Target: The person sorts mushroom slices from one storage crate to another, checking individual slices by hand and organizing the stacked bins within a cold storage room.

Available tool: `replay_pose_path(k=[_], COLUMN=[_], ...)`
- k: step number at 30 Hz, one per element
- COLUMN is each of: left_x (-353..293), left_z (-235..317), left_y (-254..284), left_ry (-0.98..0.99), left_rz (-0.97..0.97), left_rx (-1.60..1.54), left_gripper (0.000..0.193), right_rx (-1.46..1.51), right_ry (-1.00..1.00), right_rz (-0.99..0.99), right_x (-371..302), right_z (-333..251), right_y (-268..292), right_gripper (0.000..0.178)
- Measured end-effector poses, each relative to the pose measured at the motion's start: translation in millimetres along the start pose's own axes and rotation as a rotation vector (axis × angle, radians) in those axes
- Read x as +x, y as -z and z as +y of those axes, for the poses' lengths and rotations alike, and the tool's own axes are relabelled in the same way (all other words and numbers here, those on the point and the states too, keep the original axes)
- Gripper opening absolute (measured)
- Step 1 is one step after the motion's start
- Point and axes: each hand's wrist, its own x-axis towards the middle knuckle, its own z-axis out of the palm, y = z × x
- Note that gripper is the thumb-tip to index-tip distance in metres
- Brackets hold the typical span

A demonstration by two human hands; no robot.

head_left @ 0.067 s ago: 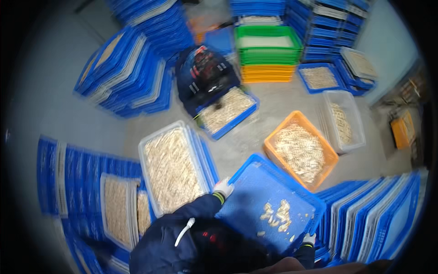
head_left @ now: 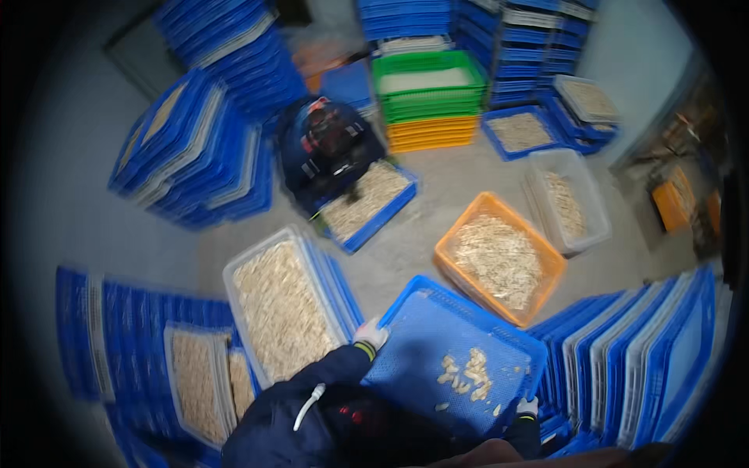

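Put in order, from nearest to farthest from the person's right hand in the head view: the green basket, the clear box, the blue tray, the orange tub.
1. Blue tray: held at its right edge by the right hand.
2. Orange tub: just beyond the tray.
3. Clear box: beyond the tub, to its right.
4. Green basket: at the back, left of the box.

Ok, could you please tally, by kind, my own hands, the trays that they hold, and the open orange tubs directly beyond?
White-gloved left hand and right hand: 2
Blue mesh-bottomed tray: 1
Open orange tub: 1
Total: 4
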Motion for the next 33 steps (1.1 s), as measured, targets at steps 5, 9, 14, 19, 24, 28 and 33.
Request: replay_pose_path(k=[5, 9, 14, 19, 24, 28, 33], left_x=[-5, 70, 91, 116, 156, 200, 221], left_z=[7, -38, -36, -63, -103, -174, -202], left_y=[-49, -97, -89, -134, -220, -262, -307], left_ry=[0.162, 0.152, 0.098, 0.066, 0.07, 0.112, -0.135], left_rz=[-0.165, -0.133, -0.096, 0.042, 0.177, 0.317, 0.701], left_rx=[0.117, 0.344, 0.357, 0.334, 0.205, 0.15, 0.028], left_gripper=[0.054, 0.061, 0.058, 0.055, 0.043, 0.046, 0.041], right_rx=[-0.202, 0.013, 0.005, 0.182, 0.359, 0.463, 0.745], right_ry=[-0.112, -0.118, 0.0, -0.098, -0.108, -0.093, -0.159], right_rz=[-0.033, -0.23, -0.007, 0.024, 0.154, 0.194, 0.119], right_x=[22, 49, 62, 80, 115, 121, 115], right_z=[57, 43, 32, 36, 72, 48, 14], right_y=[-62, -102, -166, -237, -313, -356, -355], right_gripper=[0.054, 0.064, 0.066, 0.047, 0.048, 0.053, 0.045])
